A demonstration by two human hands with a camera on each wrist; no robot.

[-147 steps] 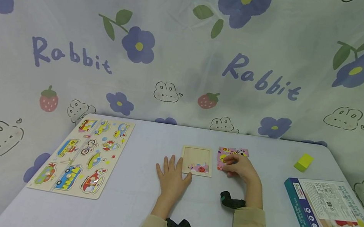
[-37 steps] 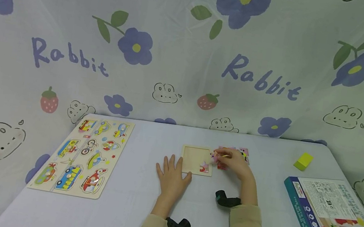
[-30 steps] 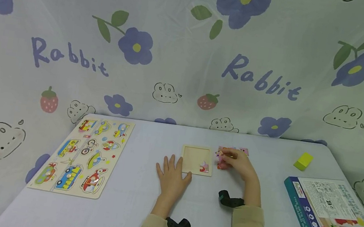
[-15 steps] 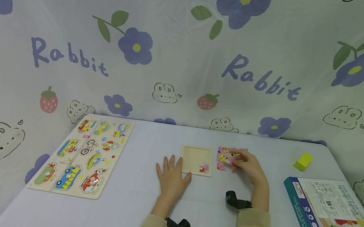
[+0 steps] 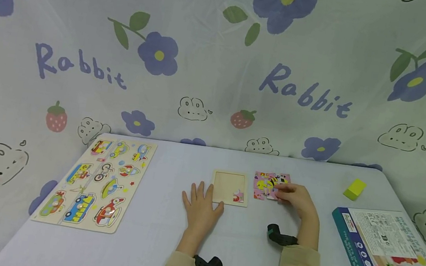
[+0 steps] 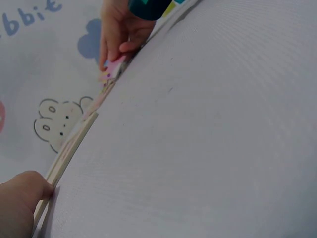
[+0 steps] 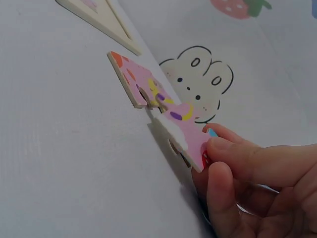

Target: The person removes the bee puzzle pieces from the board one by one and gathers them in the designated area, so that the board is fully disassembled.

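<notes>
My left hand (image 5: 201, 208) lies flat with fingers spread, its fingertips and thumb at the left and lower edges of a square wooden puzzle frame (image 5: 230, 182). One pink puzzle piece (image 5: 238, 196) sits in the frame's lower right corner. To the right of it, other pink pieces (image 5: 261, 180) lie side by side and form a yellow bee picture. My right hand (image 5: 298, 199) pinches a pink puzzle piece (image 7: 185, 134) between thumb and fingers at its edge. That piece is tilted, with a shadow below it, and overlaps its neighbour (image 7: 136, 82) in the right wrist view.
A vehicle peg puzzle board (image 5: 95, 182) lies at the left of the white table (image 5: 160, 216). At the right are a yellow block (image 5: 354, 189) and a large printed box (image 5: 387, 262). A patterned cloth (image 5: 221, 70) hangs behind the table.
The frame's lower middle lost a piece since the oldest frame. My right hand carried a pink piece from the frame's right edge to the bee pieces, then shifted right. My left hand stayed put.
</notes>
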